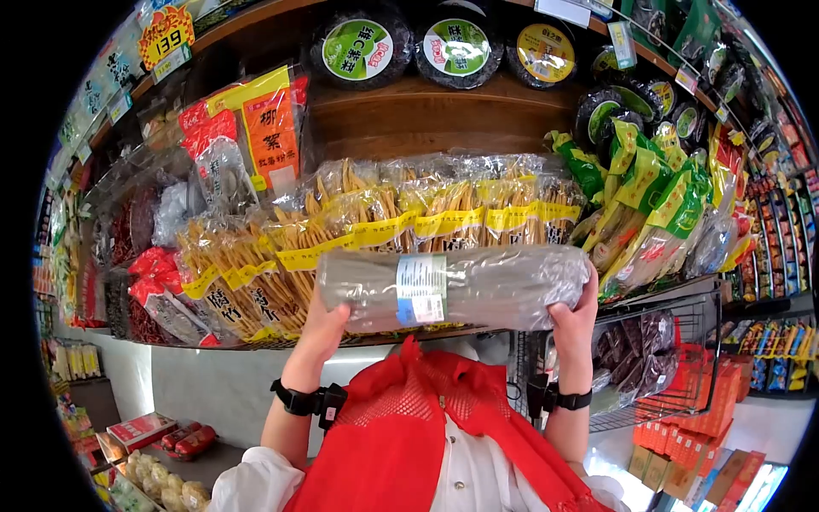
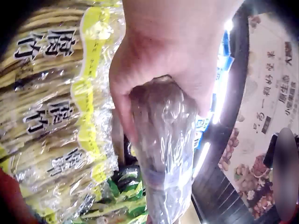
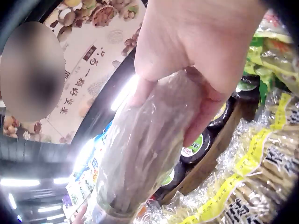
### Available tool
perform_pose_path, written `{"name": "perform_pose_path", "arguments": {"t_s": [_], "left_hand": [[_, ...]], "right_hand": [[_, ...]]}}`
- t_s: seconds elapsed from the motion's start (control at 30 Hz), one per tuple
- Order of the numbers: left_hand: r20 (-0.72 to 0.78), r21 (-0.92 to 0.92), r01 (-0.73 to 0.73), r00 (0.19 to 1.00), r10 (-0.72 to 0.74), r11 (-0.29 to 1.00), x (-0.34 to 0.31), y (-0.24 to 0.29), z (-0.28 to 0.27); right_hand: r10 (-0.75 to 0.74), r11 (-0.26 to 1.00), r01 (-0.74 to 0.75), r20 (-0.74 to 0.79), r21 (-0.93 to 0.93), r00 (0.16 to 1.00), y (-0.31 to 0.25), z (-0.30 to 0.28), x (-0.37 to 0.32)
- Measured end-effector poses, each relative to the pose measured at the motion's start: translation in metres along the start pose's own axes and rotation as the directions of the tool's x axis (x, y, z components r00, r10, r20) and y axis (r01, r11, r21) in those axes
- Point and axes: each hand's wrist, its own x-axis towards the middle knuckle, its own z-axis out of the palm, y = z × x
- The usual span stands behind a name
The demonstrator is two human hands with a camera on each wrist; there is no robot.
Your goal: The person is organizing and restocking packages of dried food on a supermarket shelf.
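A long clear-wrapped pack of greyish glass noodles (image 1: 503,286) is held level in front of the shelf, with a blue-and-white label (image 1: 421,288) around its middle. My left hand (image 1: 322,328) grips its left end, the thumb on the near side. At the other end my right hand (image 1: 576,322) holds the crinkled wrap, its thumb also in front. Both wrist views show fingers and thumb curled around the pack's ends. Just behind the pack stand bags of dried tofu sticks (image 1: 367,213) with yellow bands.
Round dark packs (image 1: 357,47) line the shelf's back. Green-topped bags (image 1: 657,205) lean at the right, and red-and-yellow bags (image 1: 269,128) stand at the left. Below right is a wire shopping cart (image 1: 699,341) holding dark packages (image 1: 636,350).
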Motion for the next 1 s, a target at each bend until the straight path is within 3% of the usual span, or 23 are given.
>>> {"name": "perform_pose_path", "arguments": {"t_s": [0.03,0.07,0.1,0.13,0.17,0.2,0.27,0.3,0.37,0.43,0.47,0.53,0.57,0.63,0.67,0.7,0.73,0.77,0.8,0.87,0.9,0.93,1.0], "left_hand": [[-0.033,-0.068,-0.007,0.999,0.005,0.998,0.006,-0.004,0.006],[-0.071,-0.129,-0.007,0.997,-0.002,0.992,0.01,-0.005,0.011],[-0.078,-0.236,0.061,0.994,-0.082,0.97,0.008,0.0,0.012],[-0.076,-0.253,0.051,0.994,-0.072,0.966,0.016,0.0,0.021],[-0.107,-0.224,0.032,0.993,-0.057,0.974,0.019,0.0,0.027],[-0.131,-0.185,0.017,0.991,-0.042,0.983,0.019,0.001,0.029],[-0.16,-0.169,-0.011,0.987,-0.017,0.985,0.029,0.004,0.047],[-0.155,-0.132,-0.019,0.988,-0.002,0.991,0.032,0.007,0.051],[-0.203,-0.073,-0.06,0.978,0.044,0.996,0.042,0.008,0.066],[-0.172,0.078,-0.149,0.972,0.161,0.986,0.053,0.017,0.071],[-0.18,0.081,-0.153,0.97,0.165,0.985,0.057,0.028,0.073],[-0.194,-0.049,-0.162,0.969,0.15,0.986,0.058,0.049,0.074],[-0.201,0.007,-0.253,0.947,0.25,0.967,0.058,0.051,0.071],[-0.22,0.011,-0.287,0.934,0.282,0.958,0.051,0.054,0.06],[-0.225,0.017,-0.317,0.923,0.312,0.948,0.044,0.054,0.054],[-0.33,0.058,-0.248,0.909,0.254,0.967,0.029,0.044,0.04],[-0.33,0.059,-0.243,0.911,0.248,0.968,0.022,0.038,0.037],[-0.334,0.067,-0.251,0.906,0.259,0.966,0.017,0.034,0.03],[-0.412,0.018,-0.158,0.898,0.152,0.987,-0.002,0.019,0.007],[-0.465,0.055,-0.151,0.871,0.159,0.987,-0.017,0.014,0.005],[-0.562,0.028,-0.105,0.821,0.102,0.994,-0.035,-0.001,-0.009],[-0.563,0.029,-0.104,0.82,0.102,0.994,-0.049,-0.008,-0.009],[-0.659,0.01,-0.066,0.75,0.056,0.998,-0.062,-0.017,-0.028]], "right_hand": [[-0.003,0.993,0.009,0.045,-0.119,0.999,-0.007,-0.002,0.009],[-0.009,0.992,0.015,0.048,-0.126,0.999,-0.012,0.0,0.015],[-0.181,0.867,0.192,0.069,-0.459,0.981,-0.014,0.007,0.014],[-0.336,0.592,0.342,0.162,-0.73,0.928,-0.021,0.01,0.025],[-0.309,0.354,0.442,0.344,-0.824,0.887,-0.03,0.017,0.032],[-0.315,0.468,0.457,0.341,-0.756,0.886,-0.032,0.022,0.031],[-0.074,0.143,0.747,0.745,-0.65,0.663,-0.027,0.052,0.05],[-0.074,0.142,0.747,0.745,-0.65,0.663,-0.021,0.063,0.053],[-0.194,-0.002,0.868,0.852,-0.496,0.487,-0.007,0.077,0.08],[-0.205,0.064,0.871,0.848,-0.488,0.49,-0.006,0.088,0.103],[-0.208,0.13,0.864,0.839,-0.486,0.503,-0.006,0.095,0.119],[-0.306,0.134,0.876,0.821,-0.464,0.482,-0.003,0.11,0.148],[-0.305,0.178,0.848,0.792,-0.498,0.529,0.0,0.123,0.167],[-0.303,0.226,0.824,0.767,-0.52,0.566,0.009,0.155,0.21],[-0.237,0.193,0.817,0.783,-0.543,0.576,0.015,0.169,0.225],[-0.178,0.161,0.815,0.796,-0.556,0.578,0.024,0.194,0.242],[-0.177,0.163,0.815,0.796,-0.557,0.579,0.038,0.198,0.253],[-0.125,0.091,0.845,0.835,-0.528,0.535,0.055,0.212,0.266],[-0.079,0.022,0.871,0.867,-0.491,0.492,0.067,0.236,0.277],[-0.075,0.038,0.869,0.866,-0.493,0.494,0.07,0.248,0.278],[0.044,-0.001,0.867,0.866,-0.498,0.498,0.084,0.269,0.283],[0.168,-0.042,0.864,0.849,-0.501,0.501,0.092,0.274,0.284],[0.23,-0.03,0.844,0.818,-0.536,0.527,0.114,0.294,0.292]]}}
